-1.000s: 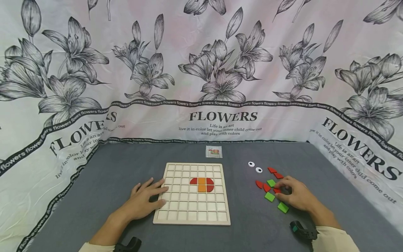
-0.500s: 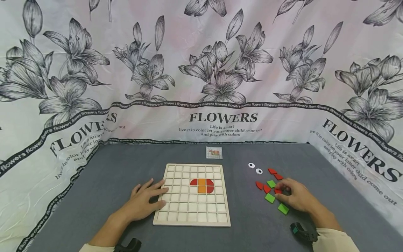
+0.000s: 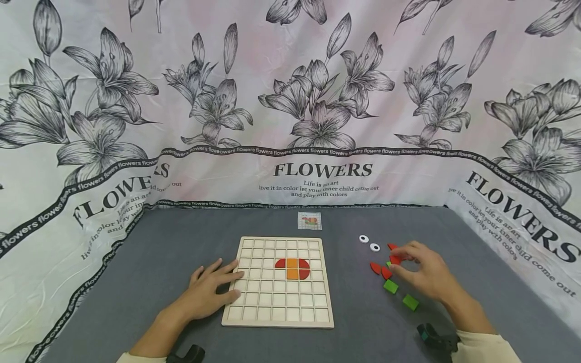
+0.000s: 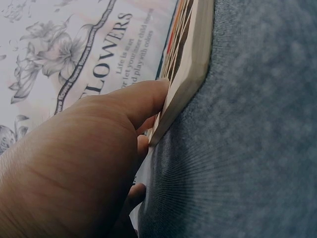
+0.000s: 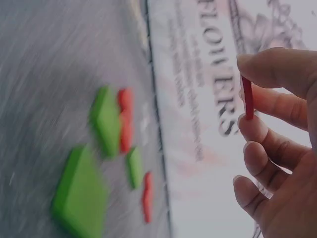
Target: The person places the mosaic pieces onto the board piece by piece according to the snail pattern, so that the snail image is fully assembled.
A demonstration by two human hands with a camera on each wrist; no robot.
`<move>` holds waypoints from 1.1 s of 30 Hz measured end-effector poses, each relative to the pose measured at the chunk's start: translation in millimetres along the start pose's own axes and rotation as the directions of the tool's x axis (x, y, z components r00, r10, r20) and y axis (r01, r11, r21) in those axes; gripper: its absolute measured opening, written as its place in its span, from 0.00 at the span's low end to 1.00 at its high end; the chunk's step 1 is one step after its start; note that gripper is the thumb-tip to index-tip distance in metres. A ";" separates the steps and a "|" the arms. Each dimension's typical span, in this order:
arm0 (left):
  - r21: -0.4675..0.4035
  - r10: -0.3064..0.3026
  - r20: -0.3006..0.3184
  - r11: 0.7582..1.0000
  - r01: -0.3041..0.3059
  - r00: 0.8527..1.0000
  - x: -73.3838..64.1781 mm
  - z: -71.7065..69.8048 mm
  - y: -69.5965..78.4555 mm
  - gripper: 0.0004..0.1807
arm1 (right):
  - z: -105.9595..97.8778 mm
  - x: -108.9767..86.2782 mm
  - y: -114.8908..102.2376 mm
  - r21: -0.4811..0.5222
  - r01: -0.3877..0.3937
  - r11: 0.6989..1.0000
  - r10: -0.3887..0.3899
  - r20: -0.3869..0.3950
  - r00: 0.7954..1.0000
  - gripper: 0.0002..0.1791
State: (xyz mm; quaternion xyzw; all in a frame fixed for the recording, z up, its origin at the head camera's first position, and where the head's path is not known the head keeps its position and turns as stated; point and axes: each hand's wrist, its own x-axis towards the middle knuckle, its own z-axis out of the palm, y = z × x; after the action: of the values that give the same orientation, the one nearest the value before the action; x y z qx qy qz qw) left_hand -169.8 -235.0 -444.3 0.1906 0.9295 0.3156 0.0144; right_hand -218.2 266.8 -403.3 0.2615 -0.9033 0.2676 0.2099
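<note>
My right hand (image 3: 424, 269) pinches a thin red piece (image 5: 247, 96) between thumb and fingers, raised above the table. Below and beside it lie green square tiles (image 3: 391, 286) and red curved-edge pieces (image 3: 375, 267). The left hand (image 3: 206, 290) rests with spread fingers on the left edge of a wooden grid board (image 3: 258, 301); in the left wrist view its thumb touches the board's rim (image 4: 190, 74). Set in the board's cells are two orange squares (image 3: 292, 274) with red rounded pieces (image 3: 304, 263) on either side.
Two white discs with black dots (image 3: 374, 247) lie behind the loose pieces. A small picture card (image 3: 309, 221) sits behind the board. A flower-print cloth (image 3: 322, 186) hangs along the back and sides of the grey table (image 3: 181, 227).
My right hand has picked a red piece up off the table and lifted it slightly. The left hand has stayed on the board's edge.
</note>
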 end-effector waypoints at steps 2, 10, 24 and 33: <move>0.000 0.001 -0.001 1.000 -0.001 1.000 0.1 0.4 -0.6 0.29 | -2.6 3.6 -8.3 0.000 0.041 0.999 -0.041 -0.028 0.999 0.15; 0.004 0.008 -0.007 1.000 -0.008 1.000 1.0 2.4 -3.4 0.28 | -7.0 9.8 -31.0 0.040 0.118 0.992 -0.115 -0.078 0.990 0.17; 0.005 0.001 -0.003 1.000 -0.001 1.000 0.5 1.8 -5.2 0.29 | 13.6 12.5 -40.6 0.114 0.185 0.976 -0.177 -0.075 0.981 0.17; 0.005 0.010 -0.003 1.000 -0.010 1.000 0.7 2.1 -4.4 0.29 | 36.2 9.7 -46.3 0.118 0.220 0.968 -0.216 -0.042 0.975 0.15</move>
State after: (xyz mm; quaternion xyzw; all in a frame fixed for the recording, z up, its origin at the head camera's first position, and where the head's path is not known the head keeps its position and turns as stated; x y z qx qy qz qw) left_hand -171.7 -236.7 -448.5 0.1945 0.9293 0.3136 0.0110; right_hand -207.4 208.5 -408.8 0.3676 -0.8480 0.3013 0.2346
